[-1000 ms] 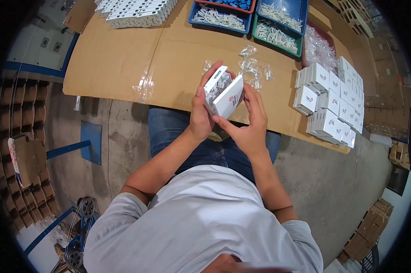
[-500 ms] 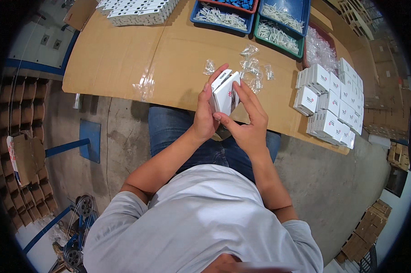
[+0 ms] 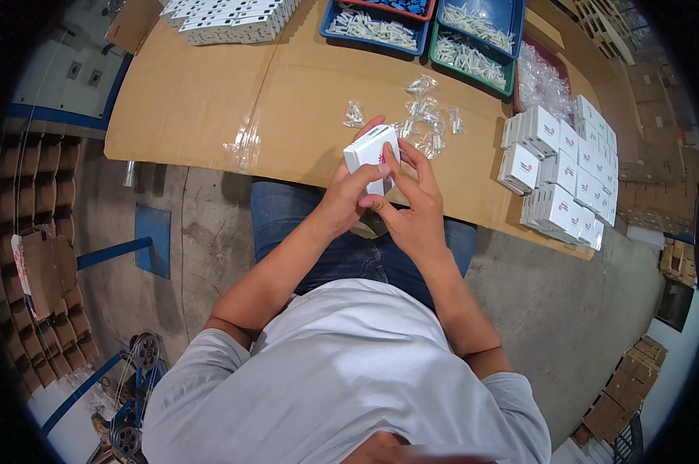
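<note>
A small white cardboard box [image 3: 371, 152] with a red mark is held between both hands, just over the table's near edge. My left hand [image 3: 343, 193] wraps its left side, with the thumb lying across the front. My right hand [image 3: 416, 203] grips the right side, its fingers on the front and edge and its thumb near the lower corner. The fingers behind the box are partly hidden. Beyond the box, several clear bags of small white parts [image 3: 424, 110] lie on the cardboard-covered table [image 3: 202, 100]. One such bag [image 3: 353, 114] lies apart to their left.
Stacked white boxes [image 3: 554, 166] stand at the table's right side, and more white boxes [image 3: 233, 23] at the far left. Blue bins [image 3: 374, 32] and a green bin [image 3: 471, 66] hold small white parts at the back. A red bin [image 3: 547, 69] holds clear plastic bags.
The box has turned in my hands, and its gaping top edge now looks closed. My left thumb has moved onto its front; both hands have shifted slightly left.
</note>
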Action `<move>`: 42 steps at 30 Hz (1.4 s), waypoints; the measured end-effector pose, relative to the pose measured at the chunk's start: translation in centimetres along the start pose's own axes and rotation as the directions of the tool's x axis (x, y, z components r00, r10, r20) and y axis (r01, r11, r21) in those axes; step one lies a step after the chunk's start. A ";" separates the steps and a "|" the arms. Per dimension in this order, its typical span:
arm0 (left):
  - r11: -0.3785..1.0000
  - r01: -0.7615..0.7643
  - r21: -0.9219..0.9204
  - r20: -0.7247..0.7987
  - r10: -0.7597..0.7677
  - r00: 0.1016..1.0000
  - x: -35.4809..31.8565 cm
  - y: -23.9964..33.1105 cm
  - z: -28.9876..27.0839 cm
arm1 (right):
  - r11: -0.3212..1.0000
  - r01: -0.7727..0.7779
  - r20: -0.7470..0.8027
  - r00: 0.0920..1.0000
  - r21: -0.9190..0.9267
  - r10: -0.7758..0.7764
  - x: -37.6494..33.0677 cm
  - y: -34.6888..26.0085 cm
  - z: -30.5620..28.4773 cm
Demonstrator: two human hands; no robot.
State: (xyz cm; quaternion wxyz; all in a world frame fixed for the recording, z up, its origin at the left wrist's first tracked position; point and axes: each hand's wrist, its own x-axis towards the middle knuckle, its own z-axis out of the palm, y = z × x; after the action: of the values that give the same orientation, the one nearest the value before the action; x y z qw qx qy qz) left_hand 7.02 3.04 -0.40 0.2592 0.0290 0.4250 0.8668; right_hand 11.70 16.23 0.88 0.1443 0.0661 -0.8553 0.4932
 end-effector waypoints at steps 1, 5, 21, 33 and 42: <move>1.000 0.001 0.000 0.000 -0.001 1.000 0.1 0.0 -0.4 | 0.999 -0.022 0.046 0.999 -0.030 0.023 -0.1 0.3 -0.3; 0.958 0.220 -0.185 0.040 -0.216 0.976 0.3 0.6 -1.6 | 0.964 0.123 0.155 0.984 -0.237 -0.088 1.2 -0.2 -2.9; 0.868 0.413 -0.277 0.049 -0.416 0.908 1.3 0.5 -0.3 | 0.973 0.231 0.290 0.932 -0.007 -0.219 2.2 1.5 -3.8; 0.880 0.393 -0.267 0.024 -0.402 0.915 1.5 0.1 -0.2 | 0.959 0.277 0.268 0.929 -0.054 -0.253 2.4 1.5 -3.9; 0.877 0.386 -0.285 0.027 -0.396 0.918 1.5 0.3 -0.1 | 0.971 0.239 0.262 0.938 -0.016 -0.226 2.2 1.7 -3.5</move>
State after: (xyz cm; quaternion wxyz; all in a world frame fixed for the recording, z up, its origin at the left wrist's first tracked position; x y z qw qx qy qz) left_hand 5.57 3.50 -0.46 0.4234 -0.1088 0.2970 0.8489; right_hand 9.79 20.14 1.79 0.0904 0.2268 -0.8646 0.4392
